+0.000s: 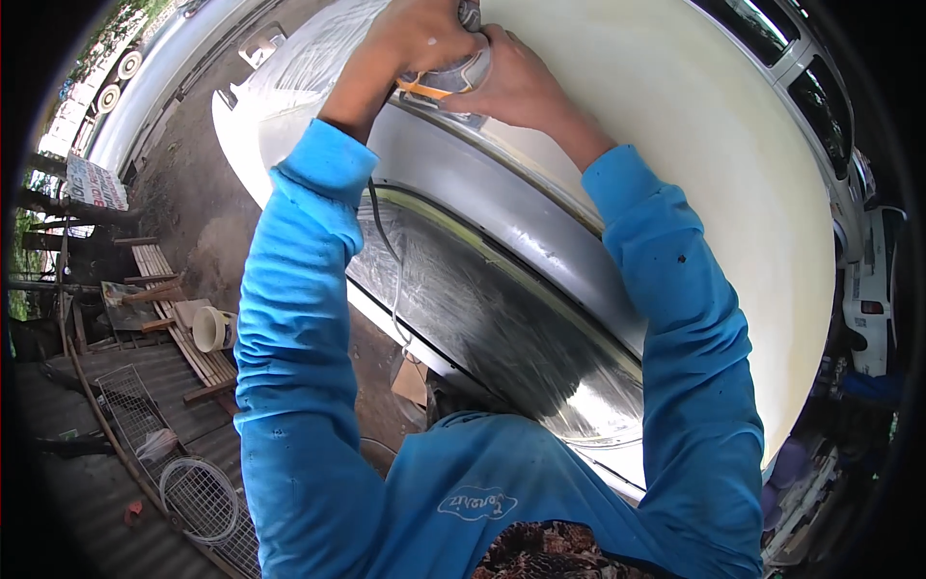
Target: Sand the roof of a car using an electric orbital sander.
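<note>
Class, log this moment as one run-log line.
left hand: gripping tool | right hand: gripping tool | tool: at roof edge | cord: hanging across side window

Two-Handed Grip at Full Reach

The person's left arm (299, 318) and right arm (680, 299) stretch from the near side to the far, converging, wrists (586, 145) bare. The left hand (424, 37) curls tight; just right, the right hand (521, 85) wraps leftward.

Car roof (694, 164) — curved, pale cream — bore a power tool (446, 79) at its edge; a grey cord (398, 265) hung down across the side window (502, 299).
</note>
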### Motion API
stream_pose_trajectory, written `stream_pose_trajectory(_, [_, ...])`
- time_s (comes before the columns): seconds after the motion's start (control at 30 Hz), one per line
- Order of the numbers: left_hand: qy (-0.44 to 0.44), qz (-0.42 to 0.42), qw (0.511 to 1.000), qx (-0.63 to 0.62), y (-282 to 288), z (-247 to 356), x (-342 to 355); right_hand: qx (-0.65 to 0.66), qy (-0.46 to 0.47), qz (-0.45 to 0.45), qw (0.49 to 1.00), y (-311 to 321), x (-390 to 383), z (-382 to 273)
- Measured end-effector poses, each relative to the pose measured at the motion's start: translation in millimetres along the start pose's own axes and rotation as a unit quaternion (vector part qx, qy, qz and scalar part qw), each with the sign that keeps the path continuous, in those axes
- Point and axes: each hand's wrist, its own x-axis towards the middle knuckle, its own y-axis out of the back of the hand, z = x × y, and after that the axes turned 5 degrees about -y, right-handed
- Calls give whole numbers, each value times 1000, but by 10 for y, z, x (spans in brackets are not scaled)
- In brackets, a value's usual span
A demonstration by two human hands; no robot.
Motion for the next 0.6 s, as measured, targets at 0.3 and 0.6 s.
stream_pose_trajectory(0.3, [7,-19,1000,1,-28,54,4,-17,16,16,1000,43,13,110])
stream_pose_trajectory(0.6, [-85,-2,996,-19,-303,1043,-193,-7,-12,35,999,676,-955,238])
